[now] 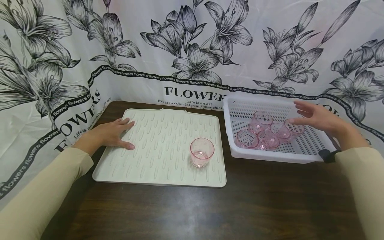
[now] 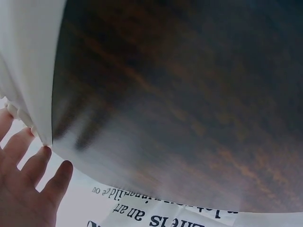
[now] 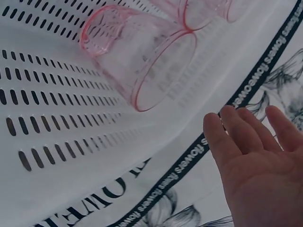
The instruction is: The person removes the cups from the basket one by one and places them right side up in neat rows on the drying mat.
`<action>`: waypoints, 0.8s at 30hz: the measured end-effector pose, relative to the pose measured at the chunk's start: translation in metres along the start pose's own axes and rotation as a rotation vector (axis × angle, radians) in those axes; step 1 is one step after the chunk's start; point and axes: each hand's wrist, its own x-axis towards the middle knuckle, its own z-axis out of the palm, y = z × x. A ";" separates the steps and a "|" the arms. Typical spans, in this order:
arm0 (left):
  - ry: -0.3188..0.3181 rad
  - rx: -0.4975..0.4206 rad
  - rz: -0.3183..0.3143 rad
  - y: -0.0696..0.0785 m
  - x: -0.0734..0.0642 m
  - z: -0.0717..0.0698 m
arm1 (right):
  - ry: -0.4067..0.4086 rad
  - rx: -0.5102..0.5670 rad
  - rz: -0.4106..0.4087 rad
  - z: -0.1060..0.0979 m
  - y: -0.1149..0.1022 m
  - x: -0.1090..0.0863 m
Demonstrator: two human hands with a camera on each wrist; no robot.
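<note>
One upright glass (image 1: pixel 201 153) on mat (image 1: pixel 156 146), mouth up, long axis vertical — left grip (image 1: pixel 115 134), right grip (image 1: pixel 321 117) unclenched

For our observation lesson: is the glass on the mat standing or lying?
The glass stands: its round pink top faces up, its lower end on the white mat.

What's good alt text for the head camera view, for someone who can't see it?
A person's right hand hovers by a white slotted basket of pink-tinted tumblers, while the left hand touches the edge of a pale ridged mat bearing one more tumbler. Basket and mat lie on a dark table before a flower-printed white cloth.
</note>
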 end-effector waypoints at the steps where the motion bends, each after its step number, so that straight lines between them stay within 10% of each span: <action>1: -0.002 -0.001 -0.002 0.001 0.000 0.000 | -0.002 0.006 0.003 0.000 0.002 0.000; 24: -0.018 -0.009 -0.015 -0.001 0.002 0.000 | -0.096 -0.058 0.127 -0.003 0.024 0.009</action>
